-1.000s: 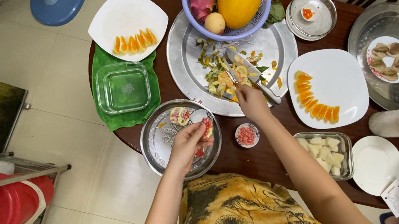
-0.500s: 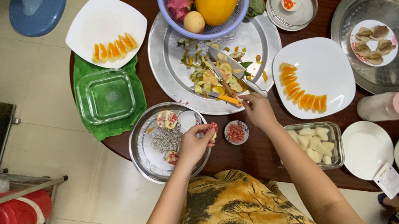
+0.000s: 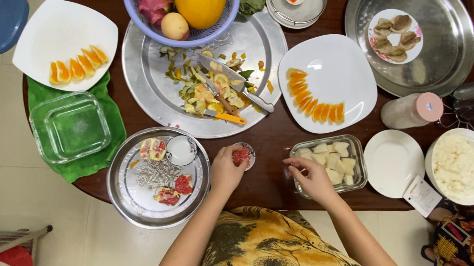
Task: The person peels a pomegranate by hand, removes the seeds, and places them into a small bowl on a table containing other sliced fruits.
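Observation:
My left hand (image 3: 225, 170) is shut on a red pomegranate piece (image 3: 240, 154), held over a small dish (image 3: 250, 149) on the dark wooden table (image 3: 262, 132). Just left of it is a round metal tray (image 3: 129, 197) with two more pomegranate pieces (image 3: 174, 190) and a small white bowl (image 3: 181, 150). My right hand (image 3: 310, 177) rests at the near left corner of a glass dish (image 3: 357, 159) of pale fruit cubes. Its fingers are loosely curled and hold nothing.
A large metal tray (image 3: 145, 72) holds peels, a knife (image 3: 236, 83) and an orange-handled peeler (image 3: 227, 117). Around it are a purple fruit basket (image 3: 231, 4), white plates with orange slices (image 3: 339, 69), an empty glass dish (image 3: 69, 127) on a green cloth, and a bowl of rice (image 3: 461, 168).
My right hand has pulled back from the peel tray to the glass dish of fruit cubes. My left hand carried the pomegranate piece from the metal tray to over the small dish.

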